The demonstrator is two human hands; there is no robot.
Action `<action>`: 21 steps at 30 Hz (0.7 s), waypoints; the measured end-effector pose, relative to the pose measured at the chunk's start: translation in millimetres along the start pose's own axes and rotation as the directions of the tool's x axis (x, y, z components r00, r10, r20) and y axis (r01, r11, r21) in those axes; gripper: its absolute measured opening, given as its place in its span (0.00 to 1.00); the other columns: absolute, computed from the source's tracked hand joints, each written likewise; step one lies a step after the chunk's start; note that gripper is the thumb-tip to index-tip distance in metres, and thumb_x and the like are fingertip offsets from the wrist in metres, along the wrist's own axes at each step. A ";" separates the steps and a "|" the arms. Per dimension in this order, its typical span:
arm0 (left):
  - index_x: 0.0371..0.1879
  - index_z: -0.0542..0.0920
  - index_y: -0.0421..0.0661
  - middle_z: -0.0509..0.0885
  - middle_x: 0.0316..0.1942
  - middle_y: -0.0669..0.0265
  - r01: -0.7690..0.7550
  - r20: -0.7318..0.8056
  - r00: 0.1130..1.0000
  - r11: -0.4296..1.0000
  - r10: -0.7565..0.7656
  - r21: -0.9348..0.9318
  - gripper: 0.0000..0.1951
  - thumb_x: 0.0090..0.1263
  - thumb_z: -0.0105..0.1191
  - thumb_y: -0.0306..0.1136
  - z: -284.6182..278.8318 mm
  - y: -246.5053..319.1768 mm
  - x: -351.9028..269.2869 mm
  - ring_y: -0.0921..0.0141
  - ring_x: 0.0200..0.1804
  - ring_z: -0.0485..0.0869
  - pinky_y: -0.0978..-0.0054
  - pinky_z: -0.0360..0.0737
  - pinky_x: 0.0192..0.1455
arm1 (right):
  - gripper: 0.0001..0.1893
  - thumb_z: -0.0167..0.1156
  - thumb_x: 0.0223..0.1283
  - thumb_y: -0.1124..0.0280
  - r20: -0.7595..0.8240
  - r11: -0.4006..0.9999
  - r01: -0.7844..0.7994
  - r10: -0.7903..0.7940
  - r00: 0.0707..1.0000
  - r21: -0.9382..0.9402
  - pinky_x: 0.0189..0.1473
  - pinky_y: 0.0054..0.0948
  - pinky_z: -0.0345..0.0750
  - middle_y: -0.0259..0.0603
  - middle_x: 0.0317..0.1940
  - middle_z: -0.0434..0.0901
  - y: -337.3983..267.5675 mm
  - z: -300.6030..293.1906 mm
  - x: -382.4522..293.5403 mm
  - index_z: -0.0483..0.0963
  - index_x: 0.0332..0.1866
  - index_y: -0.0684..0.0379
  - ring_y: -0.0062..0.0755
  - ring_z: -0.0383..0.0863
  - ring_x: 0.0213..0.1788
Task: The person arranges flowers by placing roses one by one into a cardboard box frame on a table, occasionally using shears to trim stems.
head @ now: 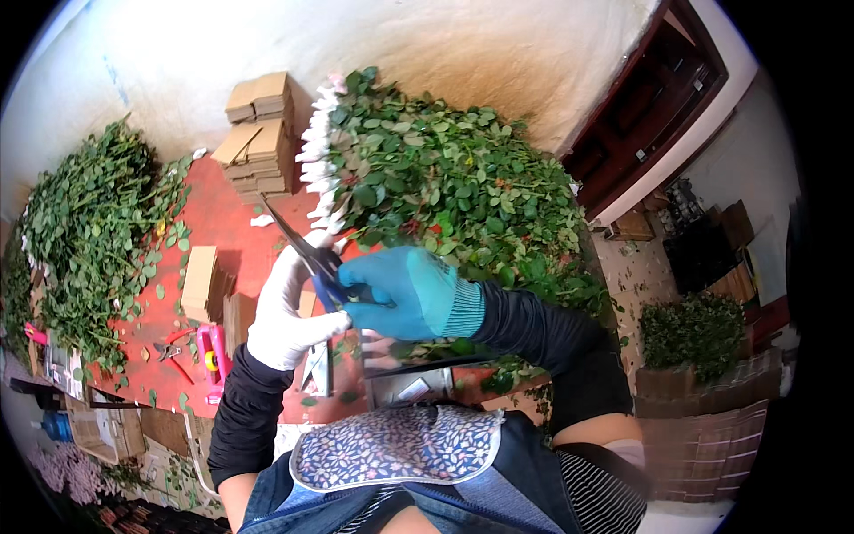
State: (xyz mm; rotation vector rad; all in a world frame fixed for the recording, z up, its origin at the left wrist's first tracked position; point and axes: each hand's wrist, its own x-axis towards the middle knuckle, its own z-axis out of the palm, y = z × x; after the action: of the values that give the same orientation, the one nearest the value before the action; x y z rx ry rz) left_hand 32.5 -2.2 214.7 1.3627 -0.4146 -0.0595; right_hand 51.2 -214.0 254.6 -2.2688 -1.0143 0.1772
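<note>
My right hand (pixel 407 294), in a teal knit glove, grips the handle end of a pair of scissors (pixel 297 237) with blue and black handles. Their dark blades point up and left over the red tabletop (pixel 260 233). A white glove covers my left hand (pixel 287 307), which curves around the scissors from the left. Its thumb lies by the blue handle and its fingers pass partly behind the scissors, so its grip is unclear. Beyond both hands lies a large pile of leafy cut stems (pixel 460 180), with white-wrapped heads (pixel 322 160) along its left side.
Cardboard stacks (pixel 257 153) stand against the wall, with smaller cardboard pieces (pixel 200 284) nearer. A pink tape dispenser (pixel 212 364) and red-handled pruning shears (pixel 175 354) lie at the left. More leafy stems (pixel 93 207) fill the far left. A dark door (pixel 650 100) stands at right.
</note>
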 end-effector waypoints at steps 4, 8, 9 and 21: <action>0.68 0.68 0.41 0.73 0.60 0.62 -0.038 0.119 0.993 0.968 0.009 0.249 0.45 0.46 0.74 0.34 55.5 -2.2 40.2 0.66 0.63 0.73 0.67 0.67 0.69 | 0.21 0.68 0.53 0.63 -0.214 0.986 0.039 -0.074 0.974 -0.161 0.38 0.43 0.78 0.47 0.39 0.81 32.9 -34.3 -38.3 0.71 0.49 0.57 0.53 0.82 0.38; 0.67 0.69 0.41 0.70 0.59 0.60 -0.093 0.250 0.968 0.943 0.011 0.320 0.42 0.48 0.72 0.30 100.4 -15.6 83.6 0.63 0.64 0.73 0.65 0.67 0.72 | 0.25 0.69 0.54 0.65 -0.248 0.987 0.054 -0.016 0.969 0.151 0.42 0.40 0.80 0.47 0.39 0.82 84.8 -50.0 -81.3 0.67 0.53 0.60 0.47 0.85 0.40; 0.66 0.69 0.41 0.70 0.59 0.60 -0.075 0.275 0.961 0.937 -0.023 0.341 0.41 0.48 0.72 0.29 110.8 -18.0 94.9 0.63 0.65 0.73 0.65 0.67 0.73 | 0.25 0.69 0.55 0.64 -0.259 0.964 0.001 0.070 0.963 0.266 0.42 0.38 0.80 0.46 0.39 0.82 99.0 -51.4 -89.6 0.67 0.53 0.60 0.45 0.85 0.40; 0.75 0.53 0.40 0.64 0.70 0.50 0.272 -0.014 0.950 0.806 -0.312 0.526 0.49 0.62 0.67 0.51 144.5 -50.8 138.5 0.57 0.65 0.74 0.62 0.74 0.65 | 0.15 0.66 0.63 0.67 -0.134 0.814 -0.105 0.218 0.967 0.572 0.47 0.26 0.81 0.30 0.37 0.79 310.7 -107.7 -61.9 0.74 0.50 0.60 0.22 0.79 0.38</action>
State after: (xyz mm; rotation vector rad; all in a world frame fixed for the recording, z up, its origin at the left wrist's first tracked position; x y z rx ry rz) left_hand 124.2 -187.1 222.4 1.9669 -0.2845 -0.2709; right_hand 240.9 -466.5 143.9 -1.7789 -0.5620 0.2807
